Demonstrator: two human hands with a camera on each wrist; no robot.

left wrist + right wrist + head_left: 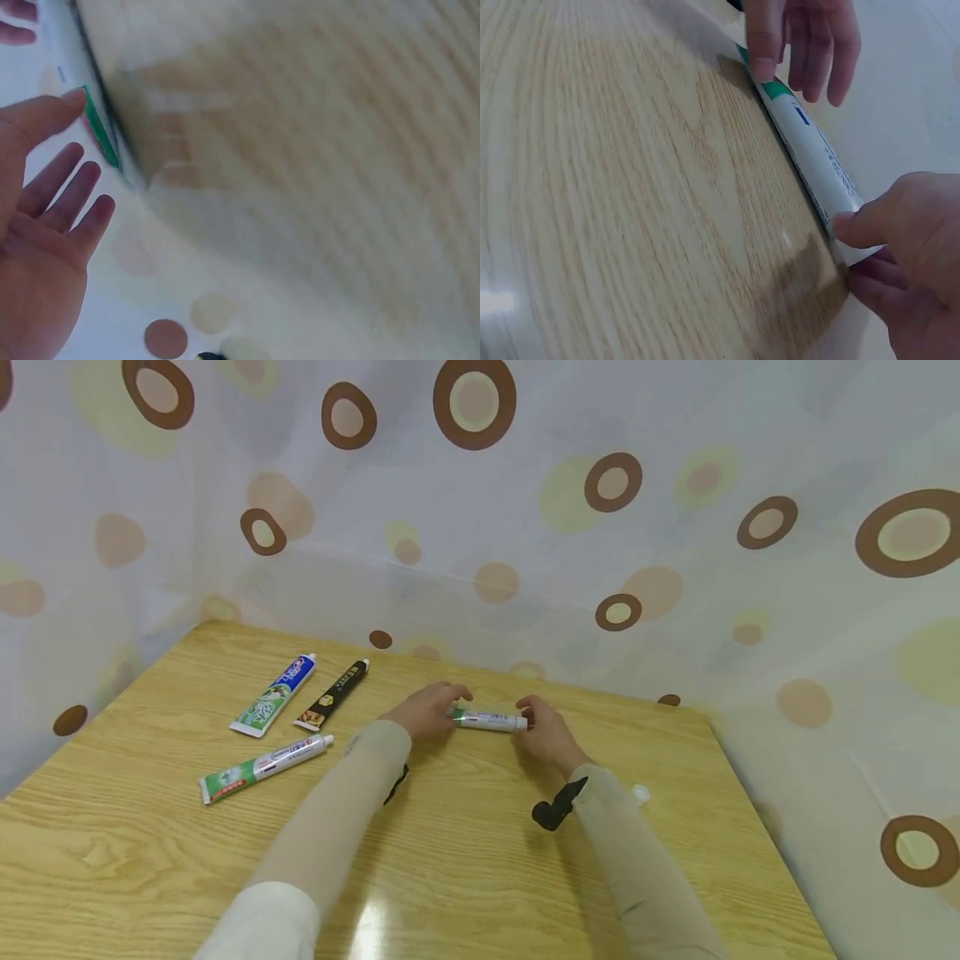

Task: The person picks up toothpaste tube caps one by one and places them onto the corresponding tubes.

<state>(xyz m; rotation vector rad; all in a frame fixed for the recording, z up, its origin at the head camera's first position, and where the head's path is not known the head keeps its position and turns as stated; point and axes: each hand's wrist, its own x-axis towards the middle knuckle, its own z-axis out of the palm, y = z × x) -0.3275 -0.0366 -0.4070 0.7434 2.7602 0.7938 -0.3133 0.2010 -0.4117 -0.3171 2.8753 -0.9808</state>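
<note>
A white and green toothpaste tube lies on the wooden table, its green end to the left and its cap to the right. My left hand is at the green end. In the right wrist view the left thumb touches that end, while the other visible fingers extend loosely beyond it. At the cap end, my right hand holds the tube, with the thumb on its side and fingers curled behind the end. The right fingertips are partly hidden.
On the table's left side lie a blue and green toothpaste tube, a black tube and another white and green tube. A small white round piece is beside the right sleeve. Dotted sheeting rises behind the table.
</note>
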